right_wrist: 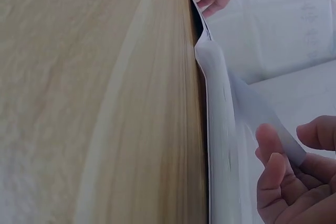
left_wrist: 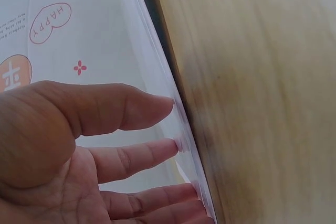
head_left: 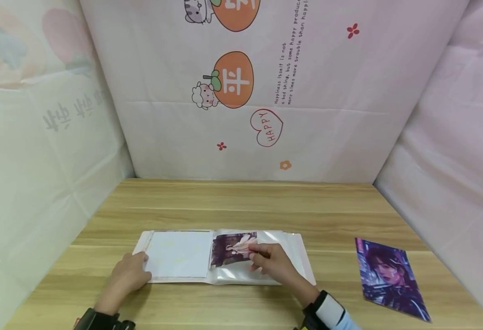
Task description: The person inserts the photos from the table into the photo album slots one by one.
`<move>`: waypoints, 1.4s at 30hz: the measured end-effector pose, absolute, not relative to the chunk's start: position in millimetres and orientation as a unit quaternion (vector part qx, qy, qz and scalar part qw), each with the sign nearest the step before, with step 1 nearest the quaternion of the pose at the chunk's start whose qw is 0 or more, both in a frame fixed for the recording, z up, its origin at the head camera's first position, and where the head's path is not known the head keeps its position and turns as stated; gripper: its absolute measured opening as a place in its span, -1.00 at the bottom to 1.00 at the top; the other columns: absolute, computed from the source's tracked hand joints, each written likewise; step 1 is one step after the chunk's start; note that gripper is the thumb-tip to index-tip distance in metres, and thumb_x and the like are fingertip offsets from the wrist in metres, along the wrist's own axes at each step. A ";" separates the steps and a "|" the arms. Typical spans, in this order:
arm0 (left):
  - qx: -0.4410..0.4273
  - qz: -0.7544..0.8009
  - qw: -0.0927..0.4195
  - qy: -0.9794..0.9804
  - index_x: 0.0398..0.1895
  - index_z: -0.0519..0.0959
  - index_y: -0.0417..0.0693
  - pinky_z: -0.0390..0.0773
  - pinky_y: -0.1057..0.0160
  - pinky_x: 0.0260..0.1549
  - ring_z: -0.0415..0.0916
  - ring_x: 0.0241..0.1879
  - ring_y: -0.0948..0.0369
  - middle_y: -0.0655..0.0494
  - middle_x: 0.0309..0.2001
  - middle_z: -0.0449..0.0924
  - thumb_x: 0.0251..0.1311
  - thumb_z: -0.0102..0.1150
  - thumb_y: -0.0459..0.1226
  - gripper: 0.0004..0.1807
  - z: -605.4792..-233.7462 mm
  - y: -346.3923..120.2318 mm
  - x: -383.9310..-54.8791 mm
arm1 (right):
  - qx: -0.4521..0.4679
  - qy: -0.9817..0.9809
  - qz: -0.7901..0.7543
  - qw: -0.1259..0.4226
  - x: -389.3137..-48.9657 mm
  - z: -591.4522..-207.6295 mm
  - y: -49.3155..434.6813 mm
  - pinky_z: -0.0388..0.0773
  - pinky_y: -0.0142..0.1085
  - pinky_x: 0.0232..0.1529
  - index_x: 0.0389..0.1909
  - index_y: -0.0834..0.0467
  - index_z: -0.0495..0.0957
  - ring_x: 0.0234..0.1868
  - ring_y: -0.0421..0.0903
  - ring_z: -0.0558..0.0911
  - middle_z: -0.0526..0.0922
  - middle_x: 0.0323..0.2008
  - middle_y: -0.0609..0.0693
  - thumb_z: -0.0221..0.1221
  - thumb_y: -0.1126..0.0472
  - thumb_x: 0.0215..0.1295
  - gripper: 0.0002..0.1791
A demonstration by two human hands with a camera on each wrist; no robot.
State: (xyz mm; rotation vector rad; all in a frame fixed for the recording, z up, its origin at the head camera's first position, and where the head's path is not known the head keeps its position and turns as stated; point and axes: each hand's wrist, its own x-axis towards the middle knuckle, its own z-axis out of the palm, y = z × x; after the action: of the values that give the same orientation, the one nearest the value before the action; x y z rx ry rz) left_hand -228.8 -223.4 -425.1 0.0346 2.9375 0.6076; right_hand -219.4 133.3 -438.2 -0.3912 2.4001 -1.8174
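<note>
An open photo album with clear sleeves lies flat on the table, a white sheet showing on its left page. Over the right page, near the spine, my right hand pinches the right end of a dark picture card with a pale figure on it. From the right wrist view, the card's plain back slants from the page up to the fingers. My left hand rests at the album's left edge, its extended thumb and fingers touching the page border in the left wrist view.
A purple and blue picture of a face lies on the table to the right, apart from the album. White printed cloth stands behind the table and along both sides.
</note>
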 end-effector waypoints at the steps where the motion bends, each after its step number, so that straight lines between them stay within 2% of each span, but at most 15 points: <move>1: 0.012 0.203 0.070 0.977 -0.09 0.46 -0.49 0.40 -0.03 -0.31 0.33 -0.31 -0.06 -0.30 -0.23 0.39 -0.17 0.20 -0.36 -0.50 -424.8 -223.5 -228.9 | -0.133 0.791 -0.595 0.051 -219.4 -438.0 132.1 0.49 -0.32 -0.61 0.07 0.49 0.42 -0.47 -0.04 0.64 0.65 -0.43 0.20 0.10 0.29 0.28 -0.58; 11: 0.024 0.200 0.066 0.977 -0.11 0.47 -0.48 0.42 -0.05 -0.30 0.35 -0.30 -0.06 -0.30 -0.24 0.40 -0.19 0.20 -0.36 -0.51 -424.0 -224.0 -229.5 | -0.154 0.795 -0.587 0.032 -220.5 -437.6 122.5 0.47 -0.33 -0.62 0.03 0.51 0.44 -0.48 0.03 0.65 0.65 -0.41 0.19 0.10 0.33 0.29 -0.62; 18: 0.025 0.199 0.063 0.978 -0.11 0.47 -0.49 0.42 -0.05 -0.27 0.37 -0.28 -0.06 -0.30 -0.24 0.42 -0.18 0.21 -0.36 -0.51 -422.4 -222.4 -228.4 | -0.131 0.804 -0.579 0.037 -221.4 -438.7 119.6 0.38 -0.42 -0.64 0.03 0.46 0.47 -0.52 -0.03 0.64 0.65 -0.44 0.14 0.12 0.33 0.26 -0.63; 25: 0.023 0.198 0.068 0.978 -0.11 0.46 -0.49 0.43 -0.05 -0.28 0.37 -0.27 -0.06 -0.29 -0.24 0.42 -0.17 0.22 -0.36 -0.51 -420.8 -221.3 -228.2 | -0.133 0.797 -0.587 0.040 -221.2 -441.8 114.8 0.23 -0.47 -0.69 0.02 0.49 0.46 -0.56 -0.04 0.63 0.65 -0.29 0.19 0.12 0.36 0.23 -0.63; 30: 0.023 0.198 0.066 0.978 -0.11 0.46 -0.49 0.43 -0.05 -0.28 0.37 -0.28 -0.06 -0.29 -0.24 0.42 -0.18 0.21 -0.36 -0.51 -421.8 -221.7 -228.6 | -0.129 0.795 -0.591 0.047 -219.6 -443.3 111.2 0.22 -0.48 -0.70 0.03 0.48 0.46 -0.58 -0.04 0.63 0.65 -0.37 0.15 0.13 0.36 0.22 -0.62; 35: 0.022 0.201 0.065 0.977 -0.11 0.46 -0.49 0.43 -0.05 -0.27 0.37 -0.27 -0.06 -0.29 -0.24 0.42 -0.18 0.21 -0.37 -0.51 -421.8 -221.5 -227.5 | -0.113 0.804 -0.582 0.054 -218.0 -442.5 111.1 0.11 -0.46 -0.76 0.15 0.44 0.35 -0.62 -0.02 0.60 0.55 -0.63 0.08 0.12 0.36 0.21 -0.52; 37: 0.022 0.201 0.065 0.977 -0.11 0.46 -0.50 0.43 -0.05 -0.27 0.38 -0.27 -0.07 -0.30 -0.24 0.42 -0.17 0.22 -0.37 -0.51 -422.2 -221.8 -227.1 | -0.101 0.803 -0.584 0.059 -217.8 -442.3 112.0 0.13 -0.45 -0.75 0.21 0.42 0.26 -0.63 -0.02 0.58 0.53 -0.67 0.06 0.12 0.36 0.21 -0.46; 42: 0.021 0.201 0.065 0.977 -0.11 0.46 -0.50 0.43 -0.05 -0.28 0.38 -0.28 -0.07 -0.30 -0.24 0.41 -0.18 0.22 -0.37 -0.51 -423.3 -223.3 -226.4 | -0.064 0.781 -0.617 0.073 -219.9 -444.3 113.5 0.42 -0.36 -0.63 0.25 0.44 0.09 -0.68 -0.07 0.55 0.61 -0.56 0.07 0.16 0.37 0.19 -0.33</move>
State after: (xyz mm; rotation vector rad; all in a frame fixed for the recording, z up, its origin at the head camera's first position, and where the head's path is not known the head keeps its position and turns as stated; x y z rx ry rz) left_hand -226.4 -223.3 -423.3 0.0642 2.9493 0.6060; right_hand -219.9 113.5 -444.3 -0.1923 2.3463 -1.8518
